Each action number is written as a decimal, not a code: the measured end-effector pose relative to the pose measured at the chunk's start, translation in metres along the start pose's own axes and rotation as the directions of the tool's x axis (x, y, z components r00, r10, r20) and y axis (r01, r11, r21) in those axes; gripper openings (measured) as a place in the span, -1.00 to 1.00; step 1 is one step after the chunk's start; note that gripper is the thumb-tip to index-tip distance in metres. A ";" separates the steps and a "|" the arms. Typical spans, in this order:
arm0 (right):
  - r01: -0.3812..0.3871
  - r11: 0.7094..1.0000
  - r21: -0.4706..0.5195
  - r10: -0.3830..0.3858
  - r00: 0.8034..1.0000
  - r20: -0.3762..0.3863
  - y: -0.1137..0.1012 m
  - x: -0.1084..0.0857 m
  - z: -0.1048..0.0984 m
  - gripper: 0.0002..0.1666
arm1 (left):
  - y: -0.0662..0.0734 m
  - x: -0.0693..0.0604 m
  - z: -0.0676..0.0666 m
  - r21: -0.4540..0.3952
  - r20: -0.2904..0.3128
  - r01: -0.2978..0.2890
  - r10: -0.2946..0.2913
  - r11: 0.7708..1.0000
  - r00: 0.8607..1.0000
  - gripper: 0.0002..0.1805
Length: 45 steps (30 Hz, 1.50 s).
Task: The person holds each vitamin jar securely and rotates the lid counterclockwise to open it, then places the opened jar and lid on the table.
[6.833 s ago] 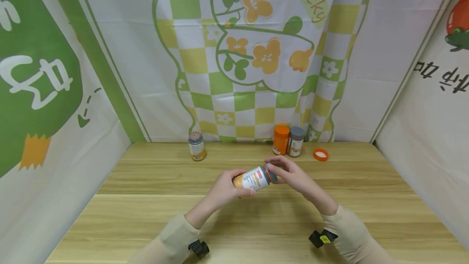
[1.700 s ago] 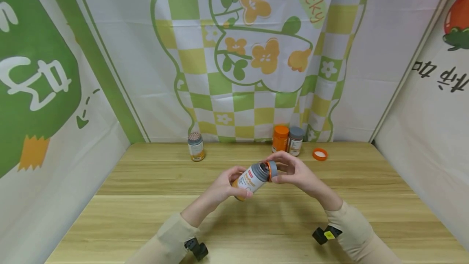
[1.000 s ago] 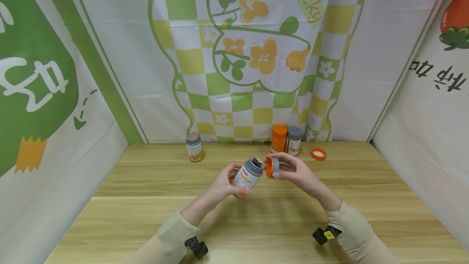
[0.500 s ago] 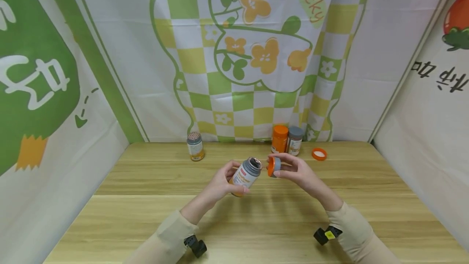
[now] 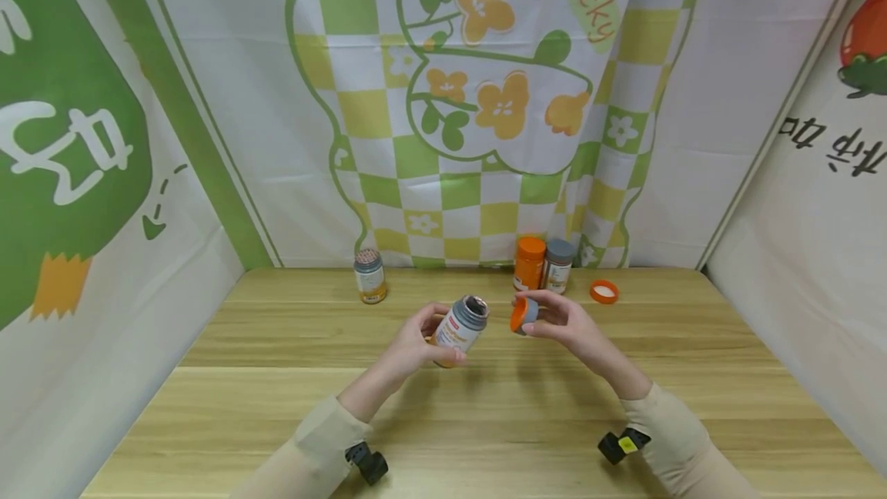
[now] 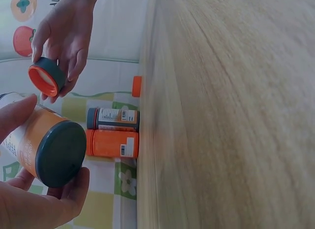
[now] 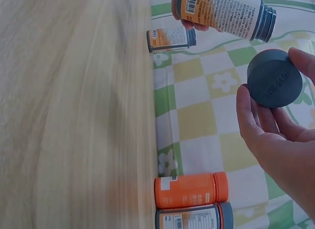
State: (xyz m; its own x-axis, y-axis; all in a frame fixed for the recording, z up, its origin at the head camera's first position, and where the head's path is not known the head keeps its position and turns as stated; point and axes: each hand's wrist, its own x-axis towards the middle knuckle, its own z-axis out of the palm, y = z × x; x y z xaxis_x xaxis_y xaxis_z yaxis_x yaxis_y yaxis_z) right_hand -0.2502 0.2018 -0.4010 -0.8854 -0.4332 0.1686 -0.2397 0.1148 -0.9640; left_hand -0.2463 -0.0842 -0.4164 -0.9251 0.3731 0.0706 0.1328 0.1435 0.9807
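Note:
My left hand [image 5: 413,343] grips a grey, white and orange bottle [image 5: 457,329], held tilted above the table with its uncovered mouth facing up and right. In the left wrist view the bottle's dark base [image 6: 61,153] faces the camera. Just right of the bottle, my right hand [image 5: 570,329] pinches a grey cap [image 5: 530,316] with an orange inside, apart from the bottle's mouth. The cap's embossed grey top [image 7: 274,79] shows in the right wrist view, thumb on one edge and fingers on the other.
At the back of the wooden table [image 5: 443,422] stand an orange bottle [image 5: 530,264], a grey-capped bottle [image 5: 557,268] beside it, and, further left, another bottle [image 5: 370,277] with a speckled top. An orange lid [image 5: 604,292] lies at the back right. Printed curtains surround the table.
The grey cap has come off the bottle and moved right with my right hand. My left hand has drawn the bottle slightly left and turned it more upright.

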 end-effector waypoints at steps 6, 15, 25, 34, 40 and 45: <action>-0.022 0.999 0.026 0.022 1.000 -0.015 0.005 -0.001 -0.003 -0.34 | 0.000 0.000 -0.004 0.000 -0.021 0.013 -0.013 1.000 1.000 -0.36; -0.022 1.000 -0.003 0.022 0.999 -0.047 0.010 -0.002 -0.006 -0.29 | 0.001 -0.002 -0.010 -0.004 -0.048 0.047 -0.047 0.999 0.998 -0.36; -0.032 0.999 -0.002 0.032 0.998 -0.053 0.019 -0.001 -0.014 -0.24 | -0.006 0.003 -0.017 -0.056 -0.114 0.073 -0.079 0.996 0.990 -0.38; -0.062 0.998 -0.024 0.061 0.996 -0.060 0.027 -0.001 -0.019 -0.20 | -0.020 0.007 -0.027 -0.077 -0.187 0.117 -0.130 0.990 0.974 -0.37; -0.063 0.998 -0.016 0.062 0.996 -0.057 0.029 -0.001 -0.021 -0.17 | -0.023 0.008 -0.031 -0.054 -0.212 0.138 -0.146 0.989 0.966 -0.34; -0.047 0.999 -0.023 0.046 0.998 -0.048 0.030 0.000 -0.023 -0.17 | -0.024 0.010 -0.034 -0.026 -0.237 0.147 -0.149 0.989 0.960 -0.33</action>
State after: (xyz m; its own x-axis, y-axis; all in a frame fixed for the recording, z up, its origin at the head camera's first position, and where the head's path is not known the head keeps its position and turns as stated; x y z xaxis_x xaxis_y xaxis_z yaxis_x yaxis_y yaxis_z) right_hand -0.2664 0.2261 -0.4251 -0.9135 -0.3845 0.1334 -0.2064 0.1554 -0.9660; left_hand -0.2710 -0.1152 -0.4325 -0.9922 0.1193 -0.0351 -0.0141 0.1728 0.9849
